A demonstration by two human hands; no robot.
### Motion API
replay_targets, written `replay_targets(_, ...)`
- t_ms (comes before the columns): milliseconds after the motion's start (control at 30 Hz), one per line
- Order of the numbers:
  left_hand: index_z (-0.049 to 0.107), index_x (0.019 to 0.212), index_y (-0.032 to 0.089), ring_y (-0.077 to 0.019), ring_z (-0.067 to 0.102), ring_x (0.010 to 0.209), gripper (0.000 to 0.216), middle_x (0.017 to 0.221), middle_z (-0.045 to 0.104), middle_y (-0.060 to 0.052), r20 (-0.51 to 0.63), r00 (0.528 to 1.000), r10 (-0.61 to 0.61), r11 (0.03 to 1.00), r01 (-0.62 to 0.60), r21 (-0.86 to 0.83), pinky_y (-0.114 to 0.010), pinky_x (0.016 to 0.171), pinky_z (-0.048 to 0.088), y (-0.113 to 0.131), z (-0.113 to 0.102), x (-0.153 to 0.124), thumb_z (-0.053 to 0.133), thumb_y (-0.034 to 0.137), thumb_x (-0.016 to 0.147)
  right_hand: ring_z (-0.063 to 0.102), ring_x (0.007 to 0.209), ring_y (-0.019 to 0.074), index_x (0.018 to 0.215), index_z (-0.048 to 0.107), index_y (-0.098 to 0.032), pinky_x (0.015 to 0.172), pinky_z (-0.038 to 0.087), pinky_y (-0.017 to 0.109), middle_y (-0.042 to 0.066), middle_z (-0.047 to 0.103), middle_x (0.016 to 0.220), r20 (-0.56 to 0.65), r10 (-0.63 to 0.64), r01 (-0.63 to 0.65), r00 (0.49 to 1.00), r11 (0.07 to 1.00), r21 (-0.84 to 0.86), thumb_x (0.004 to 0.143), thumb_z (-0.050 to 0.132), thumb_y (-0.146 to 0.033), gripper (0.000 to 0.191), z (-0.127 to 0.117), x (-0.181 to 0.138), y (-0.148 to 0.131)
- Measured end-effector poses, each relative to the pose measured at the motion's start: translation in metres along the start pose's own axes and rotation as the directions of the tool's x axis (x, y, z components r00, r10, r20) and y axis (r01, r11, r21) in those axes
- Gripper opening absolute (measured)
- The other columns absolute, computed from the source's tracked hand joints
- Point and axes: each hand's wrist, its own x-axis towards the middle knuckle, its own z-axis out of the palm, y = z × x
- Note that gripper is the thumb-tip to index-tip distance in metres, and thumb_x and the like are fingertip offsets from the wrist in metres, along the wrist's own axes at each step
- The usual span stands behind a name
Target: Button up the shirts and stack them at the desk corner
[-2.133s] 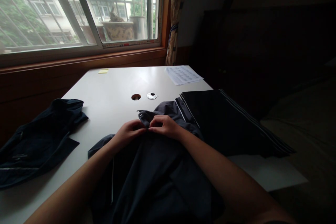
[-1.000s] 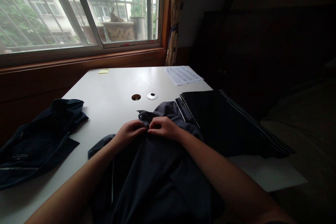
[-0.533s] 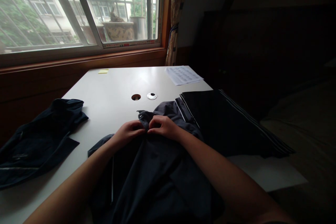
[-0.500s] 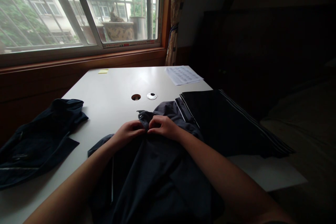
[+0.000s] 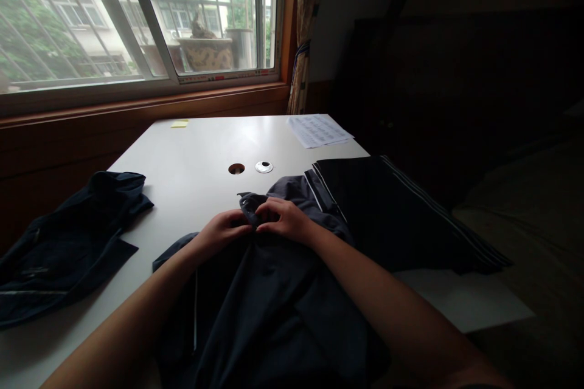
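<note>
**White tabletop (image 5: 201, 146), lit from a barred window (image 5: 152, 18)**

Smooth, glossy surface; daylight is thrown across it from the glass, while the right side of the room is left in deep shade. A patterned curtain (image 5: 301, 67) is gathered by a tie beside the wooden window frame. Outside the pane, a mottled planter (image 5: 207, 53) is seen.

A dark garment (image 5: 274, 304) is spread over the near middle of the table, soft, matte, broken into long folds; its lower part is cut off by the view. By the left hand (image 5: 225, 228), the cloth is pinched between thumb and fingers. By the right hand (image 5: 285, 219), it is gripped at the fingertips, index and thumb curved into a ring. Between them a small curled strip is raised. Whether the fingertips meet cannot be told.

To the left, a crumpled navy garment (image 5: 68, 243) is laid. To the right, a flat dark stack (image 5: 387, 213) is edged with thin pale lines. Beyond: printed sheets (image 5: 319, 131), a yellow note (image 5: 179, 124), a round hole (image 5: 236, 168), a silvery disc (image 5: 263, 167).
</note>
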Motion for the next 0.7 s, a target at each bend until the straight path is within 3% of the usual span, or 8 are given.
replay_targets(333, 0.071, 0.093, 0.014, -0.0226, 0.067, 0.086, 0.025, 0.091, 0.074, -0.007, -0.051, 0.999, -0.004, 0.995, 0.008, 0.095, -0.031, 0.079, 0.052, -0.0016, 0.0041, 0.0001, 0.067, 0.037, 0.084, 0.061, 0.074, 0.0154, 0.091, 0.073, -0.019, 0.07, 0.05, 0.027, 0.002, 0.065, 0.082, 0.044, -0.052, 0.051, 0.998, 0.998, 0.026, 0.082, 0.076, -0.033, 0.017, 0.0018, -0.0012, 0.0016)
replay_targets(700, 0.072, 0.097, 0.016, -0.0232, 0.066, 0.092, 0.027, 0.095, 0.073, -0.007, -0.058, 0.998, 0.003, 0.999, -0.001, 0.037, -0.032, 0.083, 0.05, 0.0023, 0.0034, -0.0012, 0.066, 0.041, 0.086, 0.062, 0.076, 0.0159, 0.082, 0.072, -0.018, 0.073, 0.048, 0.028, 0.002, 0.066, 0.08, 0.005, -0.004, 0.003, 1.0, 0.994, 0.108, 0.083, 0.073, -0.026, 0.008, -0.0049, 0.0, -0.0056)
